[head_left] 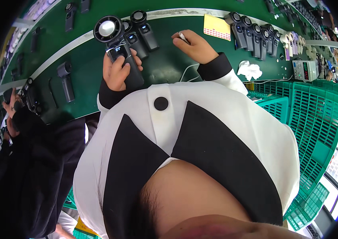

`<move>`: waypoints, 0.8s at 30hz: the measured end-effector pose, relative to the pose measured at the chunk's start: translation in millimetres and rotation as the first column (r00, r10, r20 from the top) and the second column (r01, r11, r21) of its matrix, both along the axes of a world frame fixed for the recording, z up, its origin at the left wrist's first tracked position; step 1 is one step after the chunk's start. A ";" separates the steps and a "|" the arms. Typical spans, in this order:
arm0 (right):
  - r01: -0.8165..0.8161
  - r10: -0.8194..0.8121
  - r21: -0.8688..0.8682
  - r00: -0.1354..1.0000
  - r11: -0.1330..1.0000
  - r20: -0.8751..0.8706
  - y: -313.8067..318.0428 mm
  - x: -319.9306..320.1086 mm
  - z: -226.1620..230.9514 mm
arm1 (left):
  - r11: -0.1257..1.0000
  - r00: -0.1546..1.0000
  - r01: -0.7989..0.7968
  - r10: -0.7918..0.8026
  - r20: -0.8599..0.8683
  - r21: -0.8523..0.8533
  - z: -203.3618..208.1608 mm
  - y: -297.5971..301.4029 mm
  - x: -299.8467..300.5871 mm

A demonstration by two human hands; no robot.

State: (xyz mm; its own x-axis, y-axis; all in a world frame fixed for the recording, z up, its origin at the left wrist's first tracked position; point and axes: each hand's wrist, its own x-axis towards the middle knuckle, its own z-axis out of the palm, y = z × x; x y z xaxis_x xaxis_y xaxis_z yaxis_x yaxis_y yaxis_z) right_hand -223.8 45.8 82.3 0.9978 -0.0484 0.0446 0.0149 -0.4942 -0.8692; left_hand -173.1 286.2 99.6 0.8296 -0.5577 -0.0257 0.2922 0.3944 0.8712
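Observation:
My left hand (117, 72) is closed around a dark grey handheld fan (116, 49), with the thumb on its body below a lit display. The fan's round head points away from me. Two more dark fans stand just beyond it, a near one (134, 41) partly hidden and another (148, 36) beside it, both with lit displays. To the right, my right hand (197, 47) pinches a small white plug-like piece (183, 38) between thumb and fingers, apart from the fans. A thin white cable (186, 71) lies on the green table below that hand.
At the back right are a yellow sheet (217, 28), a row of dark fans (252, 38) and several pale fans (292, 43). Crumpled white tissue (250, 70) and a meter box (305, 70) lie nearer. Green crates (316, 115) stand right. Another fan (66, 81) and a co-worker's hand (12, 102) are left.

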 end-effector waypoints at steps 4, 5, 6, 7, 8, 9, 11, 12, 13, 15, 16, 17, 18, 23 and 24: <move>-0.037 0.037 -0.059 0.999 0.998 0.006 -4.8 2.0 -6.3 | 0.999 0.999 -0.032 0.032 -0.006 0.038 1.2 -3.4 -6.3; -0.054 0.054 -0.070 0.999 0.996 -0.003 -3.9 3.6 -5.8 | 0.997 0.999 -0.045 0.045 -0.003 0.056 2.3 -3.8 -7.9; -0.072 0.072 -0.081 0.997 0.994 -0.011 -1.6 5.2 -5.1 | 0.997 0.998 -0.057 0.058 -0.019 0.053 1.9 -3.0 -9.4; -0.092 0.091 -0.092 0.996 0.992 -0.019 0.6 6.8 -4.3 | 0.996 0.997 -0.069 0.071 -0.035 0.051 0.5 -1.4 -11.1; -0.107 0.105 -0.067 0.994 0.992 -0.035 2.2 7.9 -3.4 | 0.996 0.995 -0.078 0.080 -0.052 0.048 0.0 -0.5 -12.7; -0.122 0.120 -0.042 0.992 0.992 -0.050 3.7 9.3 -2.1 | 0.994 0.994 -0.091 0.094 -0.054 0.059 0.9 -0.5 -14.7; -0.153 0.153 0.004 0.984 0.988 -0.095 6.7 11.2 2.1 | 0.989 0.990 -0.122 0.127 -0.058 0.083 3.0 -0.4 -19.4; -0.169 0.170 0.024 0.977 0.985 -0.125 8.4 11.6 5.7 | 0.987 0.988 -0.143 0.147 -0.050 0.076 3.8 0.6 -22.3; -0.183 0.188 0.045 0.970 0.982 -0.155 9.6 12.5 7.4 | 0.984 0.985 -0.164 0.167 -0.042 0.069 4.8 2.0 -25.5; -0.192 0.185 -0.042 0.975 0.981 -0.122 8.5 14.0 4.8 | 0.979 0.980 -0.195 0.197 -0.028 0.063 6.6 2.5 -29.4; -0.192 0.183 -0.085 0.978 0.978 -0.105 7.4 15.1 4.0 | 0.976 0.978 -0.206 0.208 -0.021 0.067 7.6 2.6 -30.4; -0.181 0.173 -0.102 0.981 0.978 -0.084 6.3 15.4 3.3 | 0.973 0.975 -0.218 0.220 -0.020 0.074 7.1 3.2 -32.7; -0.167 0.160 -0.118 0.985 0.979 -0.064 4.8 15.8 3.0 | 0.970 0.973 -0.230 0.232 -0.014 0.074 5.8 3.9 -33.9; -0.098 0.088 -0.178 0.994 0.979 -0.063 -0.9 17.6 -2.2 | 0.946 0.948 -0.306 0.313 -0.055 0.104 -1.8 7.6 -36.8; -0.092 0.080 -0.183 0.994 0.979 -0.071 -2.2 17.3 -4.7 | 0.939 0.946 -0.309 0.319 -0.050 0.150 -4.2 9.2 -34.8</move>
